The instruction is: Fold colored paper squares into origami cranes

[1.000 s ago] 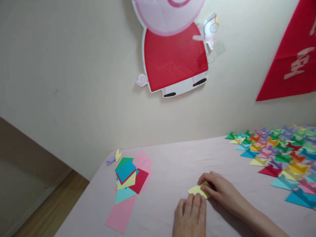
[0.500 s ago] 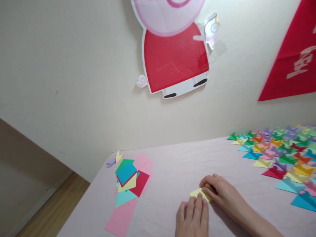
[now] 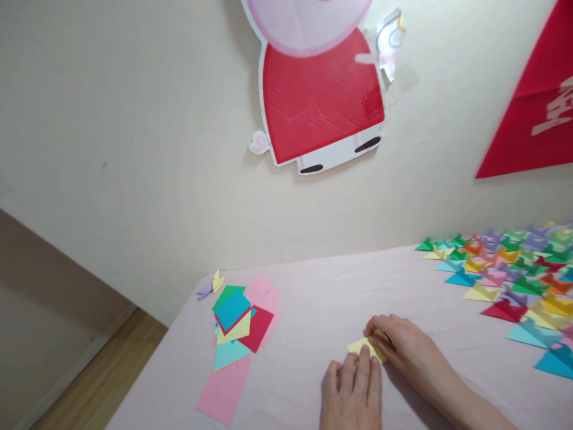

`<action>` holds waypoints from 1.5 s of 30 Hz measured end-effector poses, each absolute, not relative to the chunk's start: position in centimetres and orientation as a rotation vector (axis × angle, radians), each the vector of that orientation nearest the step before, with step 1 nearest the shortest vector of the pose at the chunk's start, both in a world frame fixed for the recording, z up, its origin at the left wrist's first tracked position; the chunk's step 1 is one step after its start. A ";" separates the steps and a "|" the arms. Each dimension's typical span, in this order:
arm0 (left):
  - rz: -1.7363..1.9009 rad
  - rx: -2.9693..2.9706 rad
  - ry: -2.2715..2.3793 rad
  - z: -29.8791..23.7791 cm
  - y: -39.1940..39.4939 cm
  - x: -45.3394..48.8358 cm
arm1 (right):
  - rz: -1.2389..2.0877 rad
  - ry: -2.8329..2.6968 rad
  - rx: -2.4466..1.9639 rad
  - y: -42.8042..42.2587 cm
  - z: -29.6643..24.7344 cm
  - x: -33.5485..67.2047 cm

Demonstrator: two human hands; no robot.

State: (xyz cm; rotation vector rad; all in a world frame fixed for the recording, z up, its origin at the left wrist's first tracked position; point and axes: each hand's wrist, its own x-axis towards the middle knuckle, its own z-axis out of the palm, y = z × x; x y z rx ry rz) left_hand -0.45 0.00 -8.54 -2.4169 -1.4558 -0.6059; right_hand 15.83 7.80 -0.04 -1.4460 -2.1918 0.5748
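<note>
Yellow paper piece (image 3: pixel 357 344), one: is lying on the bench (image 3: pixel 308 322) at the left fingertips, both hands partly covering it.

Left hand (image 3: pixel 353 391): is resting palm down, its fingers extending unclenched, the tips pressing on the near part of the yellow paper piece.

Right hand (image 3: pixel 403 343): is grasping the piece's right end between thumb and curled fingers.

Paper sheets, overlapping: are lying well left of the fingers, a blue sheet (image 3: pixel 233 311) topping the pile; a red sheet (image 3: pixel 262 328), a green sheet (image 3: pixel 227 294) and a turquoise sheet (image 3: pixel 230 356) are showing around it.

Pink paper strip (image 3: pixel 225 391): is jutting from the pile's near side, left of the left fingers.

Small yellow folded piece (image 3: pixel 218 280) and purple folded piece (image 3: pixel 205 291): are sitting beyond the pile, farther left of the fingers.

Bird-like folded paper figures (image 3: pixel 482 292), many colours: are standing in rows right of the right fingers, well apart.

Pig cutout (image 3: pixel 322 101): is hanging on the wall (image 3: pixel 134 209) beyond the fingers.

Red banner (image 3: pixel 521 131), pale lettering: is hanging beyond the fingers, rightward.
</note>
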 end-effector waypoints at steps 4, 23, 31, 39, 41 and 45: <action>-0.528 -2.500 -1.477 -7.1 -0.1 -0.4 | 0.430 -2.233 -1.433 7.6 -0.8 15.4; -0.318 -2.965 -1.898 1.1 -0.6 -0.2 | 0.532 -2.122 -1.413 5.7 -0.6 16.9; -0.508 -2.931 -2.059 -1.2 -1.9 -2.5 | 0.602 -2.044 -1.258 6.9 -2.2 18.3; -0.864 -2.716 -2.089 -3.6 -0.6 -2.3 | 0.569 -1.797 -1.251 6.6 -3.3 18.6; -0.935 -2.655 -2.107 -3.9 0.9 -1.8 | 0.515 -1.788 -1.262 6.6 -3.6 18.5; -1.037 -2.623 -2.139 -3.1 2.9 -1.0 | 0.417 -1.907 -1.265 6.4 -4.1 18.2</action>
